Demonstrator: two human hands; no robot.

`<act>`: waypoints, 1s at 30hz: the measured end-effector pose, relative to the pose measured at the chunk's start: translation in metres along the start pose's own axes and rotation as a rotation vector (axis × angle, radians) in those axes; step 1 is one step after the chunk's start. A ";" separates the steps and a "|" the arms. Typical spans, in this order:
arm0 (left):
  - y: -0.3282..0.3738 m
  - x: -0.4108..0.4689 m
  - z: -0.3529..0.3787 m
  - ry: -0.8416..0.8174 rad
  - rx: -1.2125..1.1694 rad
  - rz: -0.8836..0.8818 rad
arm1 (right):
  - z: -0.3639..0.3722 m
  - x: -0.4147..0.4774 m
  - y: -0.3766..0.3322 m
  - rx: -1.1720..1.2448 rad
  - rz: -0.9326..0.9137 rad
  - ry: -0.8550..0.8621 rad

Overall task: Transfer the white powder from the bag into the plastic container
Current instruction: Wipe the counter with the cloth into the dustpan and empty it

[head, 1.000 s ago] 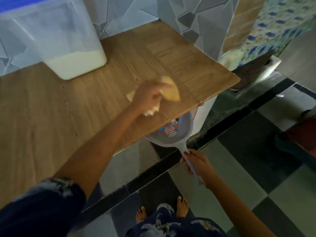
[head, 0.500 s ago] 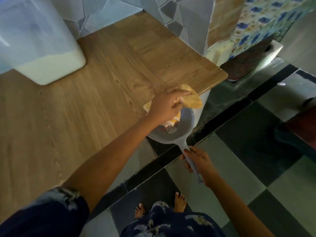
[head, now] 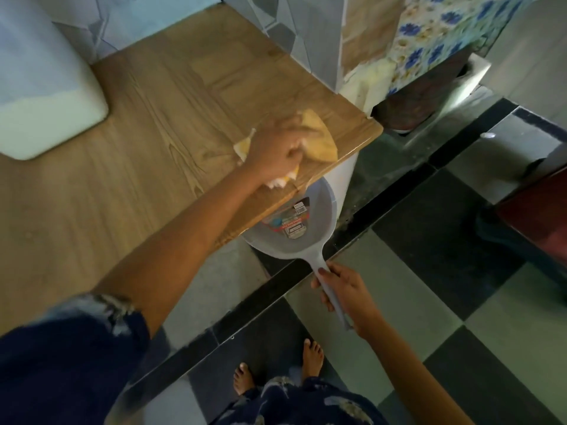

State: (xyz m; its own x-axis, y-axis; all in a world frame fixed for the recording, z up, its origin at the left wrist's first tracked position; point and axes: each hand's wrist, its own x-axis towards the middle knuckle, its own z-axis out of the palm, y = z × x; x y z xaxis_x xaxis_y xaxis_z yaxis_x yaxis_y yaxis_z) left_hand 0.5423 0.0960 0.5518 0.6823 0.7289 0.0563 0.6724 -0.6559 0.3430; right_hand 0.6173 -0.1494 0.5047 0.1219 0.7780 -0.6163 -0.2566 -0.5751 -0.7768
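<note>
container (head: pixel 46 96) with powder at tabletop's (head: pixel 107 194) far left, well apart from both hands | left hand (head: pixel 276 148) clutches yellow cloth (head: pixel 319 139) near tabletop's front-right corner | right hand (head: pixel 346 289) grips dustpan (head: pixel 294 234) handle, pan partly hidden under tabletop edge | container top cut off; bag unseen | floor (head: pixel 429 302) open rightward

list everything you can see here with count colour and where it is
container: 1, clear with white powder, far left of the counter
counter: 1, wood grain, left half of view
cloth: 1, yellow, at the counter's near right corner
dustpan: 1, grey, labelled, held below the counter edge
floor: checkered dark and pale tiles, right and below
feet: 2, bare, bottom centre
left hand: on the cloth
right hand: gripping the dustpan handle
</note>
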 end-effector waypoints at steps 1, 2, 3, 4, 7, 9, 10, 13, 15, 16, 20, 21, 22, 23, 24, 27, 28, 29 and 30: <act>0.013 -0.022 0.001 -0.017 -0.015 0.097 | 0.001 -0.001 0.001 -0.003 0.001 -0.005; 0.023 -0.046 0.000 -0.036 -0.063 0.177 | 0.002 -0.003 0.002 -0.006 0.001 -0.012; 0.028 -0.068 -0.004 -0.060 -0.135 0.207 | 0.003 -0.005 0.003 -0.010 0.003 -0.018; 0.025 -0.087 -0.010 -0.065 -0.202 0.192 | 0.004 -0.006 0.004 -0.013 0.006 -0.020; -0.027 -0.114 -0.025 0.129 -0.248 -0.040 | 0.009 -0.011 0.006 -0.036 0.014 -0.023; -0.064 -0.120 -0.031 0.157 -0.144 -0.277 | 0.014 -0.015 0.010 -0.061 0.004 -0.031; -0.070 -0.123 -0.032 0.120 -0.087 -0.330 | 0.016 -0.017 0.012 -0.064 -0.004 -0.035; -0.042 -0.141 -0.022 0.038 0.007 -0.236 | 0.023 -0.026 0.019 -0.076 -0.021 -0.034; -0.011 -0.163 -0.013 0.018 -0.082 -0.135 | 0.029 -0.036 0.024 -0.097 -0.025 -0.042; 0.002 -0.177 -0.012 0.026 -0.236 -0.130 | 0.032 -0.042 0.028 -0.101 -0.029 -0.049; 0.024 -0.252 -0.029 0.338 -1.007 -0.387 | 0.048 -0.069 0.048 -0.132 -0.050 -0.061; 0.022 -0.274 -0.036 0.445 -1.161 -0.486 | 0.054 -0.075 0.056 -0.156 -0.045 -0.062; 0.015 -0.297 -0.042 0.532 -1.292 -0.570 | 0.060 -0.081 0.064 -0.191 -0.034 -0.053; 0.010 -0.323 -0.047 0.597 -1.412 -0.615 | 0.066 -0.087 0.073 -0.232 -0.023 -0.041; 0.003 -0.352 -0.049 0.635 -1.500 -0.645 | 0.073 -0.094 0.083 -0.266 -0.018 -0.041; -0.001 -0.444 -0.038 0.730 -1.619 -0.759 | 0.097 -0.121 0.114 -0.261 -0.032 -0.110; -0.003 -0.475 -0.031 0.768 -1.630 -0.845 | 0.106 -0.132 0.125 -0.249 -0.025 -0.121; -0.003 -0.505 -0.025 0.799 -1.640 -0.939 | 0.114 -0.142 0.135 -0.245 -0.015 -0.133; -0.006 -0.539 -0.019 0.800 -1.664 -1.003 | 0.123 -0.152 0.145 -0.255 -0.001 -0.161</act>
State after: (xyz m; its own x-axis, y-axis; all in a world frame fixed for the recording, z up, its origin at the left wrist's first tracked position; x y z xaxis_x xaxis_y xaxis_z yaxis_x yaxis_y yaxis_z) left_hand 0.1652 -0.2896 0.5374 -0.2142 0.8404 -0.4978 -0.4965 0.3452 0.7964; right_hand 0.4441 -0.3201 0.5021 -0.0368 0.7971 -0.6027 -0.0049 -0.6033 -0.7975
